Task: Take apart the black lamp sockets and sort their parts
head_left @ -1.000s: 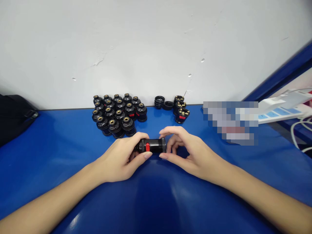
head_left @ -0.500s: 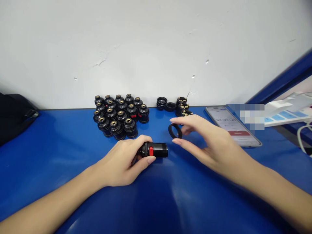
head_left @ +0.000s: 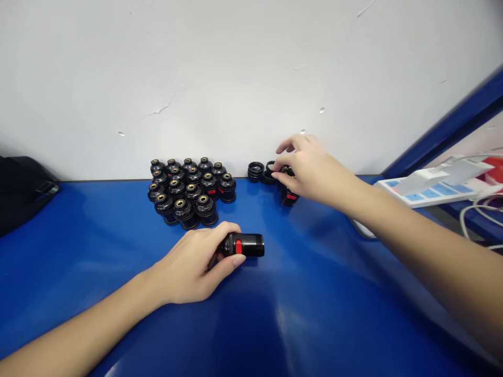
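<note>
My left hand (head_left: 196, 264) is closed around a black lamp holder (head_left: 251, 245) with a red switch. The holder lies on its side just over the blue table, its open cylindrical end facing right. At the back of the table, my right hand (head_left: 304, 165) has its thumb and a finger closed at the edge of a black ring (head_left: 271, 166). That ring is tilted against another black ring (head_left: 268, 178). Beneath the right hand stand black socket cores with brass contacts and a red switch (head_left: 290, 197), partly hidden by the fingers.
Several assembled black lamp holders (head_left: 184, 213) stand grouped at the back left. A black cap (head_left: 255, 171) sits by the wall. To the right are a phone (head_left: 363, 230), mostly covered by my forearm, and a white power strip (head_left: 432, 192) with cables. Dark fabric (head_left: 25, 193) lies far left.
My right hand has carried the black ring from beside the lamp holder back to the other ring near the wall. My left hand keeps its hold, and the view has shifted slightly.
</note>
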`<move>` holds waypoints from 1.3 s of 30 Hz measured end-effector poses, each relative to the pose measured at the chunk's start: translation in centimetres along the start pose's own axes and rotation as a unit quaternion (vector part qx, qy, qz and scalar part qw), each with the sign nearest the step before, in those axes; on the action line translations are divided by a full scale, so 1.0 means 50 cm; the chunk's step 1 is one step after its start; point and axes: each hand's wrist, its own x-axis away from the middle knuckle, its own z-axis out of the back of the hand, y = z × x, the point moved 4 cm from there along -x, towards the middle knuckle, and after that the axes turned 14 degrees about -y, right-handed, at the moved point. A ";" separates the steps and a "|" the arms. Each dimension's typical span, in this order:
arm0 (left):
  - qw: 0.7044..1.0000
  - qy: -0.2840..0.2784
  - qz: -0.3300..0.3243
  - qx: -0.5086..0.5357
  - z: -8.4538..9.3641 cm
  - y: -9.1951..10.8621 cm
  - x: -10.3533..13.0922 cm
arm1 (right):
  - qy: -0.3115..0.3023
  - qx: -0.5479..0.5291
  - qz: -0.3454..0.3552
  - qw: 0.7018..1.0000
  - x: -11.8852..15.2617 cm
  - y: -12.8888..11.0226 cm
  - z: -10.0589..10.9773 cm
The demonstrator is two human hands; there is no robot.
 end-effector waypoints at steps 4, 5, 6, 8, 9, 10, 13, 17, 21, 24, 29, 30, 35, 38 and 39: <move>1.000 0.000 -0.005 -0.009 0.001 0.000 0.003 | -0.052 0.028 -0.017 0.998 -0.036 0.018 -0.018; 1.000 0.000 -0.007 -0.010 0.002 0.000 0.004 | -0.059 0.034 -0.025 0.997 -0.040 0.021 -0.023; 1.000 0.000 -0.008 -0.011 0.002 0.000 0.004 | -0.060 0.039 -0.035 0.997 -0.043 0.023 -0.027; 1.000 -0.001 -0.007 -0.010 0.002 0.000 0.004 | -0.058 0.044 -0.049 0.996 -0.046 0.026 -0.036; 1.000 -0.001 -0.007 -0.011 0.002 0.000 0.004 | -0.057 0.045 -0.051 0.996 -0.047 0.028 -0.041; 1.000 -0.001 -0.006 -0.011 0.002 0.000 0.003 | -0.056 0.047 -0.052 0.996 -0.047 0.029 -0.046; 1.000 -0.001 -0.007 -0.013 0.002 0.002 0.002 | -0.054 0.050 -0.053 0.996 -0.051 0.034 -0.056; 1.000 -0.002 -0.006 -0.011 0.001 0.002 0.002 | -0.053 0.053 -0.055 0.996 -0.053 0.028 -0.049; 1.000 0.000 -0.005 -0.016 0.001 0.001 0.004 | 0.014 0.018 -0.045 0.999 -0.028 -0.022 -0.001; 1.000 0.003 -0.007 -0.025 0.001 -0.001 0.005 | 0.032 -0.089 -0.014 0.995 0.013 -0.092 0.033; 0.999 0.014 -0.021 -0.022 -0.002 -0.001 0.007 | -0.124 -0.288 -0.080 0.946 0.098 -0.195 0.012; 0.999 0.019 -0.024 -0.018 -0.003 -0.002 0.007 | -0.163 -0.328 -0.094 0.926 0.115 -0.210 -0.001; 0.999 0.040 -0.034 0.004 -0.006 -0.004 0.006 | -0.261 -0.546 -0.151 0.782 0.172 -0.249 -0.073; 0.999 0.039 -0.024 0.010 -0.005 -0.006 0.004 | -0.230 -0.620 -0.119 0.741 0.173 -0.245 -0.096; 0.999 0.035 -0.018 0.018 -0.005 -0.007 0.003 | -0.220 -0.623 -0.098 0.744 0.171 -0.241 -0.099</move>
